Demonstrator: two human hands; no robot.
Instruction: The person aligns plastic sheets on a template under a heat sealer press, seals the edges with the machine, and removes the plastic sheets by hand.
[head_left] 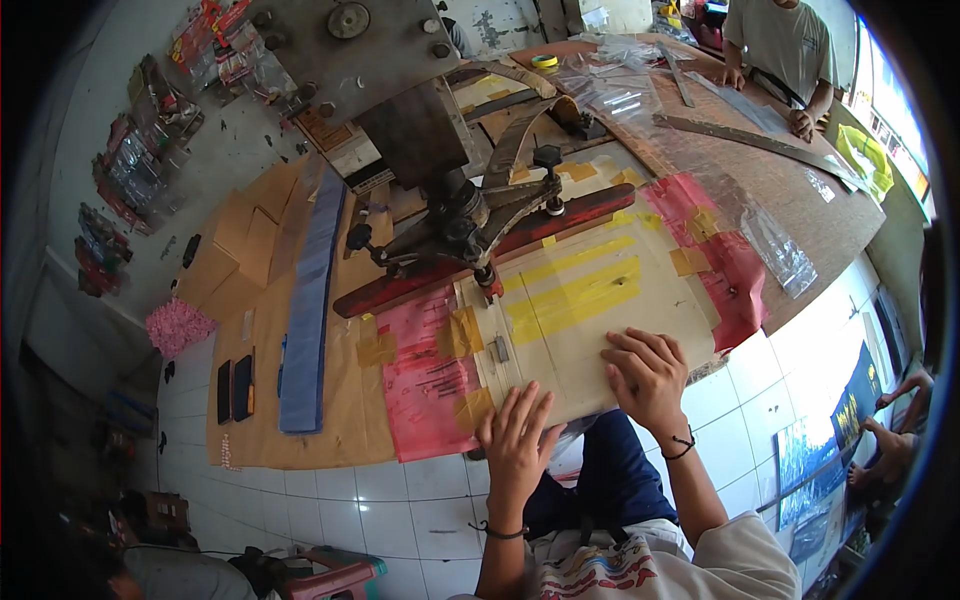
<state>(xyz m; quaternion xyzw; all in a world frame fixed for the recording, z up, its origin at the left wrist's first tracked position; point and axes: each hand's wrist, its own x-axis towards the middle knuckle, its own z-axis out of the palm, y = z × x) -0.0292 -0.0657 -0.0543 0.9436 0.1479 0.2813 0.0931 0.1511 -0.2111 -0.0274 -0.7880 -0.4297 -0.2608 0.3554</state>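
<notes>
Here, both your hands lay on the near part of a cream board (665,300) at the centre of the view. Measured from its middle, your left hand (515,435) rested at seven o'clock, fingers released and spread flat; your right hand (647,375) rested at four o'clock, fingers also released, loosely bent. Yellow tape (575,292) striped the board toward twelve. Between ten and twelve, a long red bar (410,282) lay beneath a dark metal frame (462,215). A pink sheet (425,390) patched with brown tape (460,332) spread at eight o'clock, a redder sheet (735,280) at two. Farther out at nine, a long blue strip (312,310) crossed the tan surface (345,430). At one, a co-worker (785,45) leaned over plastic sheeting (745,100).
</notes>
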